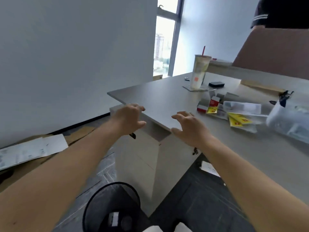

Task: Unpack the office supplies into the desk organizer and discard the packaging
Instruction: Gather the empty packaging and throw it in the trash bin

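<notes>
Packaging (234, 114) litters the desk (167, 101); both hands (128, 118) hover empty, fingers spread.

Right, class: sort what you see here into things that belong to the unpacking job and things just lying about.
Belongs to the job:
- red and white boxes
- yellow packets
- clear plastic packaging
- black mesh bin
- left hand and right hand, both empty

Just lying about:
- drink cup
- black case
- papers on the floor
</notes>
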Tool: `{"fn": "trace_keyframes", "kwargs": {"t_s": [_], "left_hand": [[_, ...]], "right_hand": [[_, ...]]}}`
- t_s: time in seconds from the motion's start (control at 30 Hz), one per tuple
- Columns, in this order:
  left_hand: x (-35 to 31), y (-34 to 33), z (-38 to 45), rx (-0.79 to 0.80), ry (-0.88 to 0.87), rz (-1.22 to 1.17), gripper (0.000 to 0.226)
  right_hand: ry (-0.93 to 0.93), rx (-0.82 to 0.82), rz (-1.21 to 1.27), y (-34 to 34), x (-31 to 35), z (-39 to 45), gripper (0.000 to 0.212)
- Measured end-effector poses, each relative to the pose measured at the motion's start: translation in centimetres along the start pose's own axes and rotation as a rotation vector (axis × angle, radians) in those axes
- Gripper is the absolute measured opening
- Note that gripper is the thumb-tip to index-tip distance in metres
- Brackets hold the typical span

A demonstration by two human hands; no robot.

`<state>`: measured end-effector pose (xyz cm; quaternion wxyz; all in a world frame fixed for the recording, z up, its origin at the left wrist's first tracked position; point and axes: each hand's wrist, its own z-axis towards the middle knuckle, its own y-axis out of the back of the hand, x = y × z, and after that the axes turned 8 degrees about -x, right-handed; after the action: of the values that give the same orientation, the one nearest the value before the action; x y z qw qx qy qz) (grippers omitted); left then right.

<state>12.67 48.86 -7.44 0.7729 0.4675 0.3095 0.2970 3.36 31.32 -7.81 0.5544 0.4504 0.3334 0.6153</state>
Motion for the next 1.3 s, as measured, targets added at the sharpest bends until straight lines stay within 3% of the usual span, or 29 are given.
{"fn": "trace_keyframes", "kwargs": {"t_s": [0.33,0.57,0.7,0.83,1.13,1.3], "left_hand": [[-12.7,-7.3,9.7,0.067,-0.270,-0.126,0.054],[-20.6,-11.7,15.8,0.070,-0.407,-0.246,0.053],[-22.6,-13.6,17.3,0.055,-0.470,-0.199,0.048],[-22.7,-14.6,17.6,-0.071,-0.493,-0.198,0.030],[-22.5,-13.4,16.6,-0.299,-0.416,-0.301,0.022],[-21.6,-11.4,15.4,-0.382,-0.384,-0.312,0.022]], "right_hand": [[-0.375,-0.136,-0.085,4.3,-16.6,-2.7,0.050],[-0.491,-0.206,-0.049,5.6,-24.4,-3.8,0.045],[-0.446,-0.205,-0.042,4.8,-26.0,-4.0,0.042],[-0.383,-0.210,-0.028,4.1,-26.5,-3.4,0.038],[-0.342,-0.333,0.067,4.1,-26.5,-3.5,0.025],[-0.327,-0.231,0.100,4.2,-24.7,-3.7,0.035]]}}
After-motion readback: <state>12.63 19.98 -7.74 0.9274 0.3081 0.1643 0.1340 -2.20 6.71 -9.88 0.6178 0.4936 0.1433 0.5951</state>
